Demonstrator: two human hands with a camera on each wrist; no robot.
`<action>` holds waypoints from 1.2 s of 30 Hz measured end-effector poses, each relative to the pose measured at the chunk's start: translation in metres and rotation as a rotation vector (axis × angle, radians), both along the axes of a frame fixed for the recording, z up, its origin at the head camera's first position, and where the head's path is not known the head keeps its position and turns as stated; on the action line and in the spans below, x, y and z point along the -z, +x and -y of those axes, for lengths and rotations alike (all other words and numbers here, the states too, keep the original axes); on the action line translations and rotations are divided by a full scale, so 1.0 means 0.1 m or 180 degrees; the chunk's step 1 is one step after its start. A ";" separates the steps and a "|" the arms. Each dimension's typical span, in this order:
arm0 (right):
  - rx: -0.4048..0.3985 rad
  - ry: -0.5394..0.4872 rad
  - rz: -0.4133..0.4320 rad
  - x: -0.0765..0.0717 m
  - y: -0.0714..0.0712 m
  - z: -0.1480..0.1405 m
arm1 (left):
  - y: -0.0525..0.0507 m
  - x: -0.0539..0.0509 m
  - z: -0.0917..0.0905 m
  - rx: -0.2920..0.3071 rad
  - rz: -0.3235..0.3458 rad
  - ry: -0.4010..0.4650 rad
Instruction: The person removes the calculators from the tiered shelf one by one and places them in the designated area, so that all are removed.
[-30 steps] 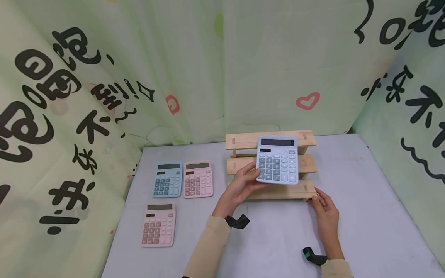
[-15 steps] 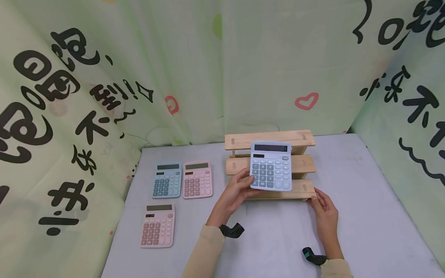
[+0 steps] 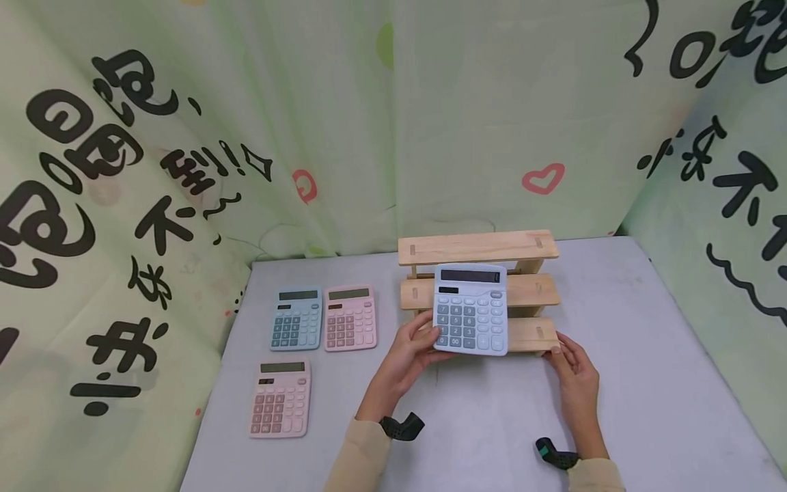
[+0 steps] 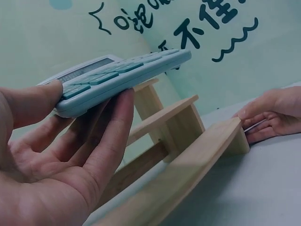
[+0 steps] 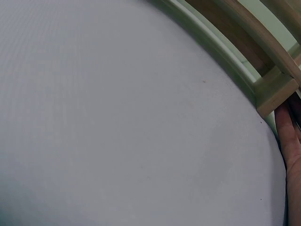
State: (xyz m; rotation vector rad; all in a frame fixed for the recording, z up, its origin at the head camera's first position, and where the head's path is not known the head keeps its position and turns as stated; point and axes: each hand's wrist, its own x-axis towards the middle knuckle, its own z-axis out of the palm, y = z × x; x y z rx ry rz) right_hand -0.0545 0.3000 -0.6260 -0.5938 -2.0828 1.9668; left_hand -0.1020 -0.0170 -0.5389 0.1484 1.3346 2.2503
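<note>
My left hand (image 3: pixel 406 359) holds a light blue calculator (image 3: pixel 470 311) by its lower left corner. The thumb lies on its top face and the fingers are underneath, as the left wrist view shows. The calculator hangs in the air in front of a stepped wooden shelf (image 3: pixel 478 246), covering part of the lower boards. My right hand (image 3: pixel 578 379) grips the right end of the shelf's lowest board (image 4: pixel 197 162). In the right wrist view only part of that hand (image 5: pixel 289 141) shows beside the shelf leg.
To the left on the white-covered table (image 3: pixel 492 437) lie a blue calculator (image 3: pixel 296 319), a pink calculator (image 3: pixel 350 318) beside it, and another pink calculator (image 3: pixel 280 399) nearer the front. A printed green curtain (image 3: pixel 467 137) stands behind the table and along both sides.
My left hand has brought the light blue calculator down and to the left, uncovering more of the shelf's top board. The right hand stays at the shelf's corner.
</note>
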 end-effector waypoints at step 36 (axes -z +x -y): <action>0.0010 -0.0076 -0.0203 0.02 0.00 0.00 | 0.88 0.38 1.04 -0.0013 0.0460 -0.0101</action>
